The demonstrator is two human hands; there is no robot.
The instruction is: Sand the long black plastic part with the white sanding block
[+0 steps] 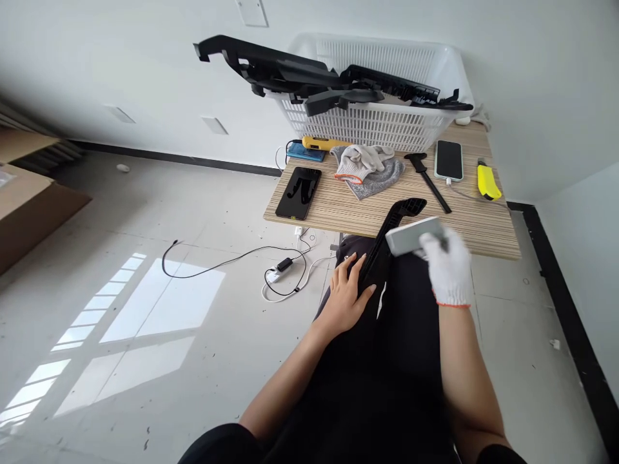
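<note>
My bare left hand (344, 294) grips a long black plastic part (382, 240) against my lap, fingers lying over it and thumb at its near side. The part's ribbed, bent far end rises over the table's front edge. A white knitted glove with an orange cuff covers my right hand (447, 267), slightly blurred. Its fingers are closed around one end of a light grey flat rectangular block (414, 236). The block is right beside the black part; whether they touch I cannot tell.
On the wooden table (476, 235) lie a black tablet (298, 193), a glove (363, 161) on a grey cloth, a black hammer-shaped piece (430, 182), a phone (449, 160) and a yellow cutter (488, 181). Behind stands a white basket (367, 125) of black parts. Cables (285, 264) trail across the floor.
</note>
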